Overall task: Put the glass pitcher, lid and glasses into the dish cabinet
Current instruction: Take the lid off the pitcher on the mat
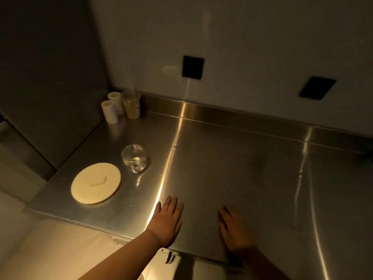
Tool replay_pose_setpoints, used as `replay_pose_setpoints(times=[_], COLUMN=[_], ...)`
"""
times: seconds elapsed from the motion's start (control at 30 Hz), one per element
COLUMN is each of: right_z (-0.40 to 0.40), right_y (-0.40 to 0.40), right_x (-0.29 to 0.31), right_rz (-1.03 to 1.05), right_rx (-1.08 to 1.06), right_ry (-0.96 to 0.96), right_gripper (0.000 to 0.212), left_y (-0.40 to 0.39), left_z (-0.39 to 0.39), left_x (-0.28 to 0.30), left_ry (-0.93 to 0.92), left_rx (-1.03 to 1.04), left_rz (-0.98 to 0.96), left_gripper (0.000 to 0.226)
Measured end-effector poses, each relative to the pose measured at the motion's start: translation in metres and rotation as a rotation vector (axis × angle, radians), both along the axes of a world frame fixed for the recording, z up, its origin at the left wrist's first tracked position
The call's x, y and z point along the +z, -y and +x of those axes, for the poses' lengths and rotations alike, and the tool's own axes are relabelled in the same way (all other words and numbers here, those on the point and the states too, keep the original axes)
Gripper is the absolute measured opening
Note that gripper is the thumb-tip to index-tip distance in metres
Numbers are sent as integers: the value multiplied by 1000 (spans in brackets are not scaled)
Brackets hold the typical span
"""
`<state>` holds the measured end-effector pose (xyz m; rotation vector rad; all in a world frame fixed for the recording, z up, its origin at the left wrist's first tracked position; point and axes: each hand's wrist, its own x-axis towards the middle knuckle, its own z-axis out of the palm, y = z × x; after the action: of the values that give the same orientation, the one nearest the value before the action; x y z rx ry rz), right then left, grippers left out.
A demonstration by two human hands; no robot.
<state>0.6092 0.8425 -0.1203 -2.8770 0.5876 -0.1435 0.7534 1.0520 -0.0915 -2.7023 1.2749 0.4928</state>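
My left hand [168, 221] and right hand [234, 229] lie flat, fingers straight, apart on the steel worktop [242, 168], holding nothing; lid [96, 183] and glass [135, 158] stand at far left, just beside each other.

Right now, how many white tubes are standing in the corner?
2. One white tube stands nearer the counter's left edge; the other white tube is just behind it, beside the plastic cup. More could hide behind them.
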Motion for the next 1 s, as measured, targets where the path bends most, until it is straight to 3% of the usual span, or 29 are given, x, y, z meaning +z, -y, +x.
replay_pose_setpoints(times=[0.1, 0.3, 0.37, 0.47, 0.5, 0.6, 0.73, 1.0], right_z=[-44, -127, -152, -189, -201, -236, -282, -372], right_y=[30, 95, 116, 149, 160, 191, 228, 331], right_x=[7, 9, 7, 7, 7, 3, -2, 0], right_rz=[3, -78, -67, 8, 24, 72, -5, -130], right_rx=[32, 19, -7, -74, -109, -211, -241, -137], right_ry=[0, 121, 98, 72, 67, -21, 49, 68], right_gripper=[42, 68, 61, 29, 27, 62, 51, 37], left_y=[47, 147, 176, 217, 231, 272, 331, 462], left_z=[-44, -134, -162, -193, -203, -230, -266, -345], left_x=[-4, -15, -15, -10, -9, -10, -22, -28], left_ry=[40, 12, -7, -13, -22, -45, -65, -50], left_rx=[-94, -228, -276, -354, -385, -456, -508, -598], left_rz=[-18, -6, 23, 3, -7, -46, -101, -50], left_gripper=[53, 53, 54, 53, 52, 50, 42, 54])
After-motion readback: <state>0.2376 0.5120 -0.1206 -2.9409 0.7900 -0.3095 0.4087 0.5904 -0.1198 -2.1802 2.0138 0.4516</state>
